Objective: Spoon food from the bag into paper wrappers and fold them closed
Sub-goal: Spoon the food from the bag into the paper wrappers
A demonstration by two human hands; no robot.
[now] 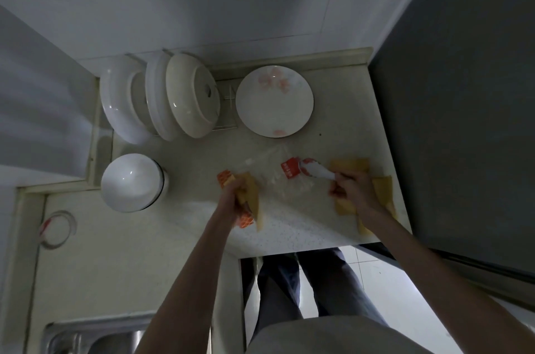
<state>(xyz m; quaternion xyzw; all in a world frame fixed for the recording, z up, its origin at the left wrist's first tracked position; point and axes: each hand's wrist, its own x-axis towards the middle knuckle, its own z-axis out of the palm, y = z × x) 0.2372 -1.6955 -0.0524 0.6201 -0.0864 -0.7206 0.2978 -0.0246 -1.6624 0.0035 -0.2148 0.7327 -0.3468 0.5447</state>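
My left hand (235, 194) grips a paper wrapper (252, 197) at seven o'clock of the clear bag (275, 171); my right hand (348, 187) holds the spoon (314, 170) at the bag's three o'clock. Risk: the flimsy bag slides and food spills onto the counter (289, 226).

Nothing can really be read here, tbh. A red label (290, 169) with small white marks is seen on the clear plastic bag (269, 168), but the characters are too blurred to be made out, and the orange-and-white print on the paper wrapper (251, 200) is just pattern
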